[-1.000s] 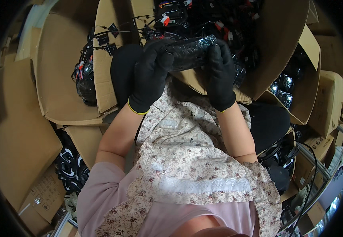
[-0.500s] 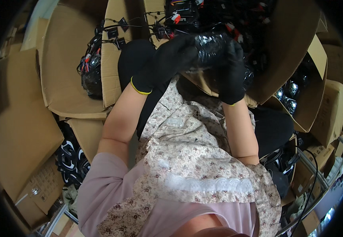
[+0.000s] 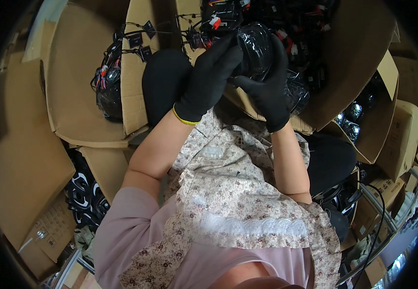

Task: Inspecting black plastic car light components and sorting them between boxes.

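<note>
Between my two gloved hands, above the near edge of a large carton, is a glossy black rounded piece in shiny clear film. My left hand, in a black glove with a yellow cuff edge, presses its fingers against the piece's left side. My right hand is wrapped round its right side, with the thumb underneath. What kind of part it is, I cannot tell. Just beyond lie many black parts with wires and red and white connectors in the carton. Another film-wrapped black piece shows beside my right hand.
On the left, an open carton holds a film-wrapped bundle with wires. Thin cables with black tags hang over a carton flap. Shiny round parts sit in a carton at right. Black-and-white parts lie lower left.
The film-wrapped piece has been turned more upright and its rounded face now shows. My left hand has swung upright beside it, and my right thumb has come underneath.
</note>
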Tool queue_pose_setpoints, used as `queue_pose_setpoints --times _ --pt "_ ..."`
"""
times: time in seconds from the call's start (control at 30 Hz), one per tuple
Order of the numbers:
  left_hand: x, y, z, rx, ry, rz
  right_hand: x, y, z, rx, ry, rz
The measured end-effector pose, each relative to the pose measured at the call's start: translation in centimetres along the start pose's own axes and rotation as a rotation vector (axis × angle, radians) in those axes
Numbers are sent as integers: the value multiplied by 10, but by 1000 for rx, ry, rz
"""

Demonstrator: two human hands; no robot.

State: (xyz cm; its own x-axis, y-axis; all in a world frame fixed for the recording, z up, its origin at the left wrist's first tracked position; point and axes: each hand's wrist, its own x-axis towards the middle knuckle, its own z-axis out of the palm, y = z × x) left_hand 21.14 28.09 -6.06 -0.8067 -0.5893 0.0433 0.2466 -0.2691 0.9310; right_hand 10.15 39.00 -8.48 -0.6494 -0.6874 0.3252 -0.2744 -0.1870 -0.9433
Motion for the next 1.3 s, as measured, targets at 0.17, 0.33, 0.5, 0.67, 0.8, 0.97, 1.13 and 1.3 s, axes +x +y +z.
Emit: queue_pose_setpoints --times 0.17,0.33,0.5,0.67,0.8,0.97,1.13,1.3 --pt "-1 9 7 -58 -3 -26 -1 3 -7 170 -52 87" --pt "-5 14 0 -23 -260 -83 -6 -12 -10 265 -147 131" --pt "-6 14 1 -276 -180 -206 -1 -20 -18 256 -129 162" --pt "-4 26 4 -222 -138 -139 2 -32 -35 -78 -77 -76" --pt "-1 19 -3 -140 -246 -122 8 -53 -45 -255 -134 -163" --pt "-1 18 -4 -204 -336 -76 15 -64 -65 -397 -236 -253" --pt "-3 21 -5 -68 -375 -86 18 -68 -71 -390 -258 -227" --pt "-5 23 -5 -34 -382 -120 19 -76 -73 -475 -231 -306"
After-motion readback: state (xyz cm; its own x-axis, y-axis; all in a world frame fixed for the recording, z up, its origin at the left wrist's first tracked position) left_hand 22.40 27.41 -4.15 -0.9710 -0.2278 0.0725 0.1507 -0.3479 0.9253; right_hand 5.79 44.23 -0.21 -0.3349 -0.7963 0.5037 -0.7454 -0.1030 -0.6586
